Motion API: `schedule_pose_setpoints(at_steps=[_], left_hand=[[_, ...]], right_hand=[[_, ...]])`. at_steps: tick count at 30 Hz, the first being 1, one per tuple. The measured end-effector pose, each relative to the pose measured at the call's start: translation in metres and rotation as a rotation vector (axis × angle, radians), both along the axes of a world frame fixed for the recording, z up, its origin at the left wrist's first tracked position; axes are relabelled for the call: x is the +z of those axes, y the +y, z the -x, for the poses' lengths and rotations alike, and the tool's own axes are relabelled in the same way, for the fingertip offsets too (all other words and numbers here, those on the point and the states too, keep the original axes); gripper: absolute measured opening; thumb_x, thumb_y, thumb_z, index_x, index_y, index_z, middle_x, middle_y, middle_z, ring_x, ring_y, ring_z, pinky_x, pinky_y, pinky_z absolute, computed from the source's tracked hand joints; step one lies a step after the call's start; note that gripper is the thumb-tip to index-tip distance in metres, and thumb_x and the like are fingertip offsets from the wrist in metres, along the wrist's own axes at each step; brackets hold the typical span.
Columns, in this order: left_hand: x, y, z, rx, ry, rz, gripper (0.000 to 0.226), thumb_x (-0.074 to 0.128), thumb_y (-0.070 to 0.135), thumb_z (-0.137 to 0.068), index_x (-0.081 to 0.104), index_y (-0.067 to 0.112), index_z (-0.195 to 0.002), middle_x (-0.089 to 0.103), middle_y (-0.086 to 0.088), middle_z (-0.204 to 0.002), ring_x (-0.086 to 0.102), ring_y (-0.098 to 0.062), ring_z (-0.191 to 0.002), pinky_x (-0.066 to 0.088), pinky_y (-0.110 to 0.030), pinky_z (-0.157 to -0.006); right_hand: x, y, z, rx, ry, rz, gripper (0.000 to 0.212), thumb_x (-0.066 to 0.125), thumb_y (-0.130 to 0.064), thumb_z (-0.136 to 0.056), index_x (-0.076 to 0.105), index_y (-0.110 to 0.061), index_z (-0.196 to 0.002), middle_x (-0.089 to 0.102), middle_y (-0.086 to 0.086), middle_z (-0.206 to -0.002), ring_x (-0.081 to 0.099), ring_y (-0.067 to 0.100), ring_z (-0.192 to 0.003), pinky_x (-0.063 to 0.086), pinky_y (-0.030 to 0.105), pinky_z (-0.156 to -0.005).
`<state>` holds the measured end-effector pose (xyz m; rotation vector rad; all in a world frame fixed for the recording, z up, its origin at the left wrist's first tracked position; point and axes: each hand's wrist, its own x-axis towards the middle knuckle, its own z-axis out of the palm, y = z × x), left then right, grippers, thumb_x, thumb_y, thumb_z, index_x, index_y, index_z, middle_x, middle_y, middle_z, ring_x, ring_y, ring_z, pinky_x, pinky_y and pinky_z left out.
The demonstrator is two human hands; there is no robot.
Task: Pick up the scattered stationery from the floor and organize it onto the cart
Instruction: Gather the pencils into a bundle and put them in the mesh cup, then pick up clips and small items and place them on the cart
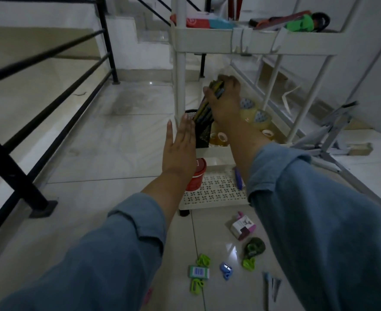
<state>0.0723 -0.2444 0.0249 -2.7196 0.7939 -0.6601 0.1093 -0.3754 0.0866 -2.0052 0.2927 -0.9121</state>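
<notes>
Clutter lies nearest on the pale tiled floor [117, 153]: bright green clips [202, 259], a green-and-white barcoded eraser [199, 272], a small blue sharpener [226, 267] and a pink-and-white cardboard box [243, 227], all yet to be gathered. Beyond them the white plastic cart [180, 75] carries a red lidded tub [195, 177] on its perforated bottom shelf.

One shelf up, the left grip [180, 149] is open, fingers straight and flat, just beside the black mesh pen holder [204, 136]; whether it touches the mesh I cannot tell. It would do well to press against the holder's side, since so light a cup looks apt to tip.

The right grip [226, 102] is closed round a bundle of coloured pencils [206, 108], whose lower ends appear to sit inside the holder's mouth. The sound move, I judge, is to lower the bundle straight until the ends reach the bottom, then loosen the fingers gradually so that none springs over the rim.

The pencils are slim, yellow, blue and dark, packed tight and tilted with their tops to the right, held near the upper ends. Behind them lie clear tape rolls [258, 118]; farthest, the top shelf holds red and teal boxes [207, 22].
</notes>
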Motion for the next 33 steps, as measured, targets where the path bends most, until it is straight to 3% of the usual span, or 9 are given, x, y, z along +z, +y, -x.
schedule_pose_setpoints(at_steps=[4, 8, 11, 14, 17, 21, 26, 30, 33], left_hand=[[-0.001, -0.001, 0.000, 0.002, 0.000, 0.001, 0.070, 0.028, 0.017, -0.094, -0.019, -0.003, -0.143, -0.018, -0.019, -0.155, -0.019, -0.028, -0.143, -0.022, -0.049, -0.103], [0.001, -0.003, 0.001, -0.005, -0.011, -0.023, 0.068, 0.026, 0.019, -0.095, -0.017, -0.004, -0.143, -0.016, -0.019, -0.155, -0.018, -0.028, -0.144, -0.022, -0.048, -0.102], [0.000, -0.004, 0.001, -0.003, 0.009, 0.017, 0.067, 0.023, 0.019, -0.094, -0.016, -0.003, -0.144, -0.016, -0.017, -0.155, -0.018, -0.027, -0.144, -0.023, -0.048, -0.101], [-0.008, -0.009, 0.008, -0.076, 0.042, 0.239, 0.069, 0.006, 0.020, -0.082, -0.011, 0.001, -0.146, -0.012, -0.013, -0.157, -0.013, -0.026, -0.145, -0.018, -0.045, -0.108], [-0.029, -0.023, 0.016, -0.322, 0.074, 0.475, 0.067, 0.031, 0.010, -0.082, 0.017, 0.004, -0.147, 0.020, -0.012, -0.155, 0.013, -0.028, -0.145, 0.009, -0.041, -0.116], [-0.052, -0.050, 0.023, -0.465, 0.347, 0.586, 0.053, 0.041, 0.000, -0.091, 0.033, 0.006, -0.143, 0.038, -0.014, -0.146, 0.033, -0.029, -0.137, 0.026, -0.036, -0.115], [-0.029, -0.093, 0.002, -0.292, 0.486, 0.862, 0.029, 0.036, 0.012, -0.099, 0.052, 0.003, -0.122, 0.054, -0.018, -0.123, 0.051, -0.030, -0.112, 0.040, -0.034, -0.092], [-0.010, -0.125, -0.019, -0.079, 0.597, 0.703, 0.026, 0.047, 0.024, -0.097, 0.057, 0.004, -0.109, 0.061, -0.017, -0.110, 0.058, -0.032, -0.102, 0.044, -0.032, -0.075], [-0.008, -0.142, -0.037, 0.066, 0.656, 0.638, 0.020, 0.048, 0.015, -0.097, 0.061, 0.002, -0.103, 0.062, -0.016, -0.112, 0.059, -0.030, -0.102, 0.040, -0.030, -0.069]], right_hand=[[0.007, 0.003, 0.007, 0.003, -0.078, -0.159, 0.053, 0.043, -0.032, -0.097, 0.027, -0.009, -0.143, 0.028, 0.011, -0.149, 0.031, 0.020, -0.135, 0.024, 0.033, -0.115], [0.005, -0.002, 0.017, 0.077, 0.056, -0.078, 0.047, 0.027, -0.031, -0.102, 0.023, -0.016, -0.147, 0.012, 0.006, -0.157, 0.008, 0.022, -0.145, 0.007, 0.037, -0.120], [0.012, -0.010, 0.035, 0.129, -0.067, -0.182, 0.045, 0.027, -0.033, -0.102, 0.030, -0.017, -0.144, 0.031, 0.005, -0.150, 0.027, 0.017, -0.138, 0.016, 0.028, -0.116], [0.002, -0.033, 0.058, -0.023, -0.147, -0.285, 0.040, 0.036, -0.035, -0.092, 0.054, -0.011, -0.119, 0.058, 0.012, -0.121, 0.054, 0.025, -0.113, 0.044, 0.040, -0.100], [-0.021, -0.072, 0.078, -0.144, 0.025, -0.193, 0.021, 0.045, -0.022, -0.089, 0.059, -0.013, -0.101, 0.064, 0.015, -0.105, 0.061, 0.028, -0.096, 0.053, 0.041, -0.086], [-0.042, -0.112, 0.097, -0.199, 0.331, 0.035, 0.020, 0.054, -0.010, -0.089, 0.065, -0.003, -0.105, 0.066, 0.013, -0.098, 0.059, 0.016, -0.082, 0.042, 0.013, -0.067], [-0.047, -0.124, 0.087, -0.178, 0.590, 0.249, 0.032, 0.067, -0.031, -0.083, 0.066, -0.007, -0.105, 0.065, 0.012, -0.109, 0.060, 0.025, -0.101, 0.041, 0.025, -0.076], [-0.049, -0.120, 0.059, -0.201, 0.753, 0.390, 0.061, 0.065, -0.058, -0.074, 0.056, -0.017, -0.119, 0.061, 0.005, -0.118, 0.055, 0.024, -0.113, 0.041, 0.033, -0.099], [-0.046, -0.120, 0.045, -0.263, 0.923, 0.467, 0.069, 0.062, -0.061, -0.073, 0.048, -0.021, -0.127, 0.056, 0.003, -0.125, 0.047, 0.027, -0.123, 0.020, 0.047, -0.112]])
